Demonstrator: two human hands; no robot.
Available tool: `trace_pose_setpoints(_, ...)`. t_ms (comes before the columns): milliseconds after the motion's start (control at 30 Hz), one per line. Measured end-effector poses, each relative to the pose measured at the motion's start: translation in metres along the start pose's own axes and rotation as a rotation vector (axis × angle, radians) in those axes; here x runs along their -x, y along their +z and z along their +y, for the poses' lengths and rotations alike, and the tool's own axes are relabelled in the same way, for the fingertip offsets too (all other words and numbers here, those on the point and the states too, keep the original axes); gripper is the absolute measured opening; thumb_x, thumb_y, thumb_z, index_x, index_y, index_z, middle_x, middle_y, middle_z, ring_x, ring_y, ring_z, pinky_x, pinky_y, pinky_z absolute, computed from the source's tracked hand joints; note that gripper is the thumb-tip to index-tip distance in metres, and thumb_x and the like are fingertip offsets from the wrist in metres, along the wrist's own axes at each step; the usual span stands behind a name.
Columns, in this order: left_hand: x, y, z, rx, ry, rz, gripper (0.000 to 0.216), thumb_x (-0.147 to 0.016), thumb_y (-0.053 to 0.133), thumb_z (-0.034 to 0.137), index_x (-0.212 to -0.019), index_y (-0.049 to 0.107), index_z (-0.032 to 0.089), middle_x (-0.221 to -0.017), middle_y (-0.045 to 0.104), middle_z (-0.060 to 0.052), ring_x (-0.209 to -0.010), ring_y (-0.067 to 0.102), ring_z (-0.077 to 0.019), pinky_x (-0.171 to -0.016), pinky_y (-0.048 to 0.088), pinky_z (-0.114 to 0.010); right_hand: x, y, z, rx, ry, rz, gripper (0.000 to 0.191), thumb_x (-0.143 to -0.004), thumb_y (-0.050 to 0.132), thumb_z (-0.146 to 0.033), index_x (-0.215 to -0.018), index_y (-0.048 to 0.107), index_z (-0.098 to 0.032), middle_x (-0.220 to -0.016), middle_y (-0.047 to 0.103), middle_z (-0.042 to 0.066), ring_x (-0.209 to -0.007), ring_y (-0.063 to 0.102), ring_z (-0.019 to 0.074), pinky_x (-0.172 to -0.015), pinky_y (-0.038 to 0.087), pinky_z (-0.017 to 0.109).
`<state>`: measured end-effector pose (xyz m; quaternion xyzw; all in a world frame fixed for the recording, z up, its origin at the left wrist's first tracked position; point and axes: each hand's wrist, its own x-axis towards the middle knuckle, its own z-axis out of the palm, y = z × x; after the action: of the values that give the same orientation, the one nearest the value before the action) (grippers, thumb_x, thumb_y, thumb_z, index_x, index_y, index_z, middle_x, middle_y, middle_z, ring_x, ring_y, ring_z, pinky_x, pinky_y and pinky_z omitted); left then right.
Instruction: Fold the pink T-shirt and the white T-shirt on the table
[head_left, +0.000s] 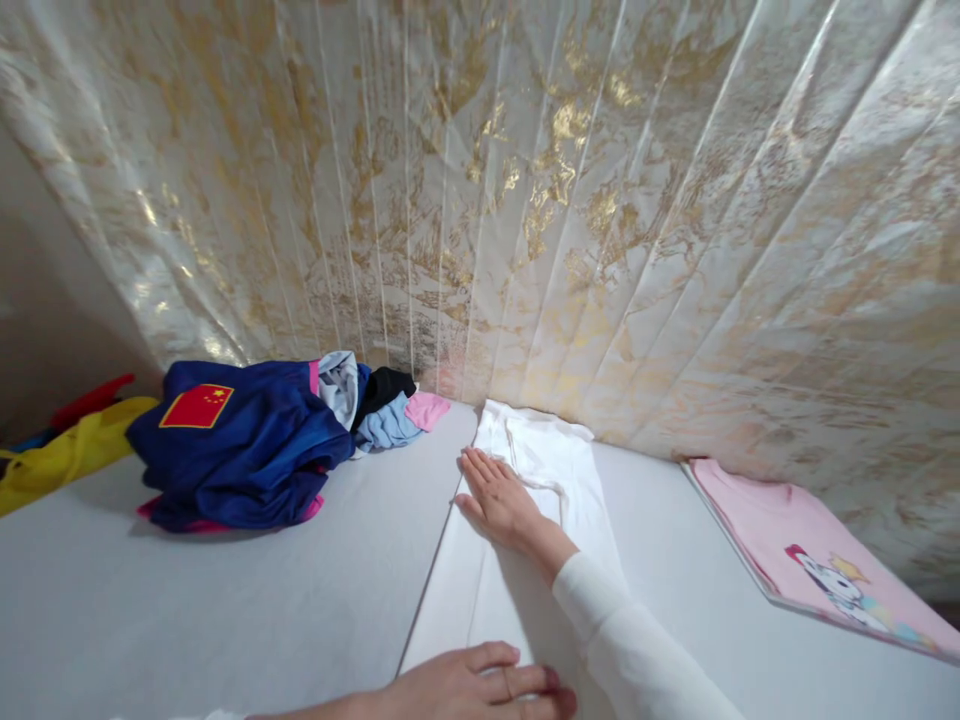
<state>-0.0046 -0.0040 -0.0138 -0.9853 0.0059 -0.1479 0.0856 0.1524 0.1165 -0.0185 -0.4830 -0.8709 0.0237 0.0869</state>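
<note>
A white garment (585,470) lies folded into a long strip on the white surface, running from the wall toward me. Its kind is hard to tell; a curved seam or edge shows near its far end. My right hand (499,500) rests palm down on the garment's left side, fingers stretched out toward the far end. Closer to me, my left hand (480,688) is over the near part of the same garment with its fingers apart. The bottom edge of the picture cuts off part of that hand. Neither hand grasps anything.
A dark blue garment with a red flag patch (240,450) lies heaped at left, beside black, light blue and pink clothes (390,425). Yellow cloth (75,455) sits farther left. A folded pink shirt (810,540) lies at right. Gold-patterned sheeting (525,200) covers the wall behind.
</note>
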Motion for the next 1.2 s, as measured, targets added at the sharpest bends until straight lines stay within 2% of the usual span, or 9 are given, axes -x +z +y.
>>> trace_pose_setpoints(167, 0.000, -0.027, 0.008, 0.237, -0.034, -0.050, 0.038, -0.101, 0.035, 0.024, -0.136, 0.046, 0.013, -0.142, 0.050, -0.005, -0.133, 0.042, -0.0156, -0.109, 0.034, -0.028, 0.002, -0.009, -0.005, 0.035, -0.007, -0.003, 0.059, -0.099, 0.035, -0.045, -0.147, 0.032, -0.010, -0.154, 0.028, 0.014, -0.144, 0.023, 0.0235, -0.116, 0.024, 0.043)
trace_pose_setpoints(300, 0.000, -0.046, 0.014, 0.404, -0.102, -0.134, 0.051, -0.101, 0.034, 0.034, -0.145, 0.034, 0.009, -0.147, 0.041, -0.012, -0.138, 0.035, -0.0212, -0.113, 0.029, -0.035, 0.025, -0.030, -0.012, 0.057, -0.039, 0.002, 0.057, -0.100, 0.032, -0.043, -0.149, 0.028, -0.014, -0.156, 0.023, 0.011, -0.145, 0.019, 0.0205, -0.117, 0.022, 0.041)
trace_pose_setpoints(367, -0.004, -0.041, 0.017, 0.429, -0.094, -0.134, 0.050, -0.102, 0.031, 0.031, -0.146, 0.031, 0.009, -0.150, 0.036, -0.012, -0.140, 0.031, -0.0207, -0.114, 0.028, -0.036, 0.047, -0.039, -0.009, 0.054, -0.077, 0.018, 0.057, -0.100, 0.030, -0.043, -0.151, 0.024, -0.018, -0.157, 0.019, 0.008, -0.145, 0.015, 0.0187, -0.118, 0.021, 0.041)
trace_pose_setpoints(467, -0.015, -0.018, 0.022, 0.438, -0.012, -0.062, 0.047, -0.100, 0.029, 0.020, -0.146, 0.032, 0.009, -0.152, 0.033, -0.008, -0.142, 0.027, -0.0170, -0.116, 0.025, -0.034, 0.087, -0.043, 0.008, 0.050, -0.088, 0.039, 0.056, -0.101, 0.027, -0.043, -0.152, 0.021, -0.020, -0.158, 0.017, 0.006, -0.146, 0.014, 0.0174, -0.118, 0.021, 0.042)
trace_pose_setpoints(567, -0.027, 0.001, 0.022, 0.428, 0.026, 0.000, 0.047, -0.100, 0.031, 0.018, -0.146, 0.032, 0.011, -0.153, 0.031, -0.006, -0.142, 0.025, -0.0147, -0.117, 0.022, -0.031, 0.124, -0.031, 0.032, 0.072, 0.032, 0.054, 0.057, -0.101, 0.025, -0.043, -0.152, 0.020, -0.017, -0.158, 0.017, 0.009, -0.146, 0.014, 0.0192, -0.117, 0.024, 0.043)
trace_pose_setpoints(667, -0.034, 0.000, 0.020, 0.449, 0.008, -0.057, 0.047, -0.101, 0.031, 0.020, -0.147, 0.030, 0.011, -0.154, 0.030, -0.006, -0.142, 0.024, -0.0147, -0.117, 0.020, -0.031, 0.144, -0.013, 0.047, 0.096, 0.162, 0.077, 0.062, -0.100, 0.027, -0.047, -0.152, 0.019, -0.015, -0.157, 0.019, 0.013, -0.145, 0.016, 0.0218, -0.115, 0.027, 0.044)
trace_pose_setpoints(867, -0.038, -0.024, 0.017, 0.597, -0.015, -0.195, 0.052, -0.100, 0.040, 0.037, -0.148, 0.029, 0.020, -0.155, 0.027, -0.007, -0.143, 0.022, -0.0211, -0.117, 0.019, -0.040, 0.125, -0.005, 0.052, 0.093, 0.347, 0.042, 0.072, -0.097, 0.026, -0.058, -0.151, 0.021, -0.011, -0.157, 0.017, 0.014, -0.146, 0.015, 0.0236, -0.116, 0.020, 0.044)
trace_pose_setpoints(1033, -0.037, -0.028, 0.024, 0.690, -0.019, -0.253, 0.051, -0.101, 0.039, 0.033, -0.149, 0.028, 0.019, -0.155, 0.026, -0.007, -0.144, 0.020, -0.0199, -0.118, 0.015, -0.040, 0.113, -0.012, 0.058, 0.083, 0.360, 0.017, 0.074, -0.097, 0.023, -0.058, -0.150, 0.024, -0.007, -0.157, 0.019, 0.014, -0.146, 0.014, 0.0228, -0.117, 0.017, 0.040)
trace_pose_setpoints(1200, -0.036, -0.028, 0.033, 0.750, -0.030, -0.223, 0.055, -0.099, 0.042, 0.026, -0.150, 0.025, 0.017, -0.154, 0.027, -0.008, -0.143, 0.022, -0.0204, -0.118, 0.018, -0.040, 0.114, -0.010, 0.057, 0.082, 0.380, 0.019, 0.075, -0.096, 0.021, -0.059, -0.150, 0.023, -0.008, -0.158, 0.019, 0.013, -0.146, 0.014, 0.0224, -0.117, 0.016, 0.039)
